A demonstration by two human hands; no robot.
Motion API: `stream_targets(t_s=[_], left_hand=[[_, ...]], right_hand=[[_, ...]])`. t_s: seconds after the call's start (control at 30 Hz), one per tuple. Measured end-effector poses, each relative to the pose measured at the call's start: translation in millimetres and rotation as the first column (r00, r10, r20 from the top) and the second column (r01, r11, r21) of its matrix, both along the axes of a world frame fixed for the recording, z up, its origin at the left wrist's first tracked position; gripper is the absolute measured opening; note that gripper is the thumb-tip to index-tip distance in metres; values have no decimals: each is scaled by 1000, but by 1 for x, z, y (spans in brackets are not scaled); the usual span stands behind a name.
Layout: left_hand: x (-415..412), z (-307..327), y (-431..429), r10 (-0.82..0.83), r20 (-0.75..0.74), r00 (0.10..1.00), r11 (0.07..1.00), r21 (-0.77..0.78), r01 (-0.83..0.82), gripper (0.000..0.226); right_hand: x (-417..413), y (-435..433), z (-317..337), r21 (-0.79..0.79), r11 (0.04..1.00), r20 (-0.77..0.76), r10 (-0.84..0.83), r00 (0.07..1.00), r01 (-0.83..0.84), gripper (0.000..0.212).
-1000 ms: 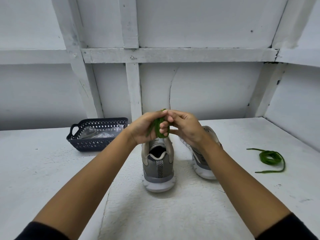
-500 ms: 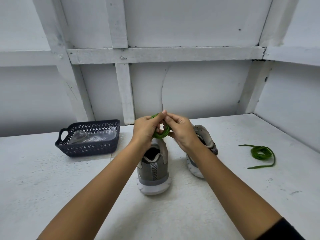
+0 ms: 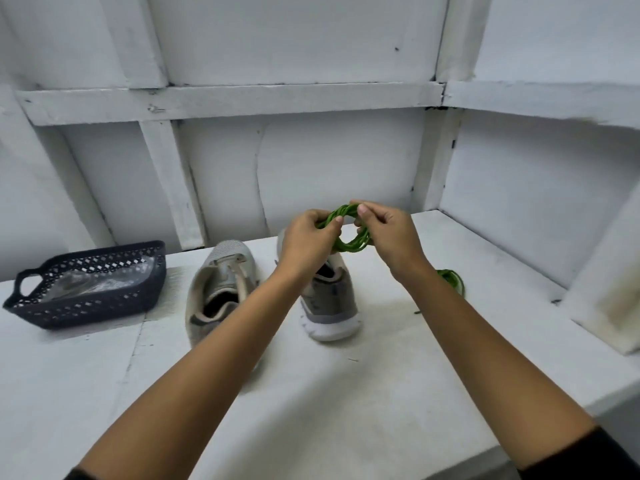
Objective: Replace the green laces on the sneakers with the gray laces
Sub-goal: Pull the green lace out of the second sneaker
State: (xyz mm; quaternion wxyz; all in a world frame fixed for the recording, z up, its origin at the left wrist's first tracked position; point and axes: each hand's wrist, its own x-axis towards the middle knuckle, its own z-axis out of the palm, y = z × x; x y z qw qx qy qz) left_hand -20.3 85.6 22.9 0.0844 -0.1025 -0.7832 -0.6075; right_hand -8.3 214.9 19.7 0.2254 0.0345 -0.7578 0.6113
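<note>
Evidently winding it small for tidy setting-down, the person held a coiled green lace (image 3: 355, 245) in the air above one gray sneaker (image 3: 329, 306). The left hand (image 3: 308, 239) and right hand (image 3: 389, 233) each pinched a side of the loop between thumb and fingers. A second green lace (image 3: 452, 278) lay on the white table (image 3: 346, 410) just behind the right forearm, a likely spot for this one. The other sneaker (image 3: 221, 282) showed no green lacing. A dark basket (image 3: 152, 275) holding a clear bag (image 3: 93, 284) sat well apart at left; whether it contained gray laces could not be told. Bare tabletop lay nearer the person, its edge falling away at right.
</note>
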Motion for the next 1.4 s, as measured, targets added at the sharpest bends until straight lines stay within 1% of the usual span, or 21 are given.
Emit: stream_targets(t_s=[0.1, 0.2, 0.3, 0.4, 0.47, 0.5, 0.67, 0.77, 0.87, 0.93, 1.07, 1.1, 1.17, 1.27, 1.33, 1.4], left_hand=[[1, -4, 42, -13, 14, 1000, 1000, -18, 13, 12], [0, -21, 85, -17, 39, 999, 999, -31, 18, 11], [-3, -40, 122, 0, 87, 996, 999, -42, 4, 15], [-5, -57, 150, 10, 133, 991, 998, -65, -1, 19], [-7, -67, 162, 33, 132, 991, 993, -116, -17, 20], [-8, -71, 167, 48, 127, 991, 988, -155, -28, 21], [-18, -88, 183, 66, 142, 988, 958, -287, -22, 24], [-22, -96, 186, 46, 149, 988, 931, -364, 11, 22], [-22, -102, 186, 37, 154, 987, 917, -399, 28, 21], [-22, -104, 185, 34, 154, 987, 913, -407, 32, 21], [-22, -105, 185, 20, 146, 989, 907, -419, 43, 22], [-23, -106, 185, 15, 146, 989, 907, -418, 48, 23], [-23, -107, 184, 5, 149, 989, 908, -415, 58, 24], [-23, -107, 183, -13, 149, 989, 909, -409, 73, 24], [-23, -107, 182, -26, 144, 989, 910, -406, 83, 24], [-23, -106, 180, -34, 140, 990, 914, -397, 87, 25]], right_hand=[[6, 44, -5, 73, 997, 20, -23, 1000, 22, 25], [7, 88, -18, 118, 991, 73, -67, 995, 58, 28], [7, 123, -34, 168, 981, 142, -117, 983, 93, 31], [4, 149, -49, 202, 970, 213, -177, 961, 133, 16], [1, 161, -58, 249, 958, 237, -203, 950, 143, 8], [-1, 165, -62, 270, 952, 246, -212, 946, 143, 8], [-13, 180, -81, 394, 907, 290, -273, 917, 145, 17], [-16, 184, -93, 452, 878, 280, -309, 909, 159, 17], [-17, 187, -104, 526, 834, 250, -337, 908, 165, 17], [-18, 188, -106, 583, 800, 254, -344, 904, 140, 21], [-20, 187, -97, 691, 722, 365, -294, 883, -45, 36], [-21, 186, -95, 707, 702, 389, -290, 874, -81, 34], [-23, 185, -92, 744, 658, 408, -308, 860, -117, 25], [-24, 182, -91, 785, 605, 414, -358, 837, -130, 15], [-24, 179, -89, 813, 568, 407, -392, 825, -131, 5], [-23, 177, -88, 837, 533, 388, -417, 822, -125, 7]])
